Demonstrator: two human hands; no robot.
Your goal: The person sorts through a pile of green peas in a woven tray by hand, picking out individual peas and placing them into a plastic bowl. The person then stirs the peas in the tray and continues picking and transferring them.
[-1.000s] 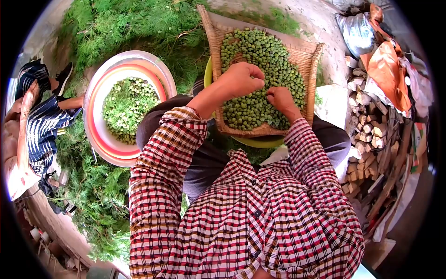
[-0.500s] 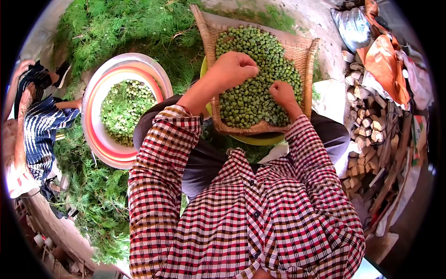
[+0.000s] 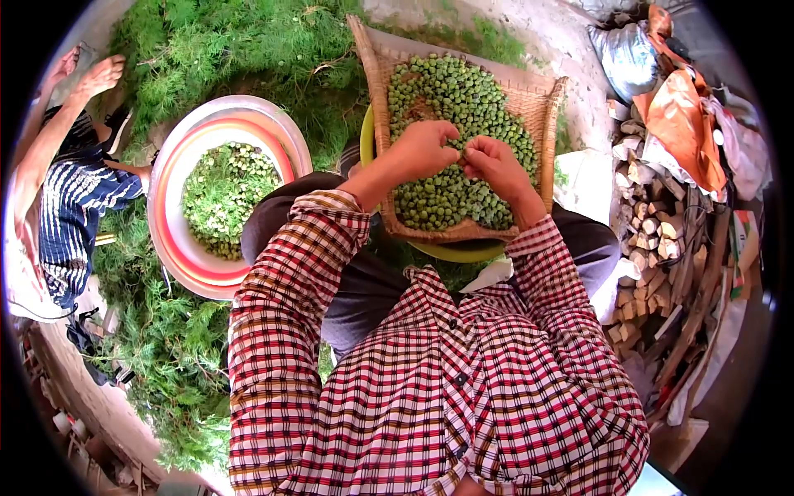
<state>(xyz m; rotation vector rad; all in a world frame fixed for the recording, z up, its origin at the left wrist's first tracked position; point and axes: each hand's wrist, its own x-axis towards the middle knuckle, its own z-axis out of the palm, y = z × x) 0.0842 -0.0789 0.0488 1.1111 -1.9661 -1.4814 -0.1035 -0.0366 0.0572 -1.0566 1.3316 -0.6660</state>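
A woven wicker scoop basket [image 3: 540,124] lies across my lap, spread with many small round green seed cones [image 3: 438,198]. Over its middle my left hand [image 3: 424,150] is closed in a pinch, thumb and fingertips together. Facing it, my right hand [image 3: 498,168] is also pinched, its fingertips a small gap from the left ones. Whatever lies between the fingers is too small to make out. Under the basket shows the rim of a yellow basin [image 3: 463,250].
At left stands a large basin [image 3: 295,147] holding a red-rimmed bowl of green sprigs and cones [image 3: 223,194]. Leafy green branches [image 3: 231,41] cover the ground. Another person's hand [image 3: 101,76] is at far left. Stacked firewood [image 3: 649,231] and an orange bag [image 3: 682,124] are at right.
My hands have come together over the basket, the left moving down and the right rising slightly inward. The other person's arm at left has lifted.
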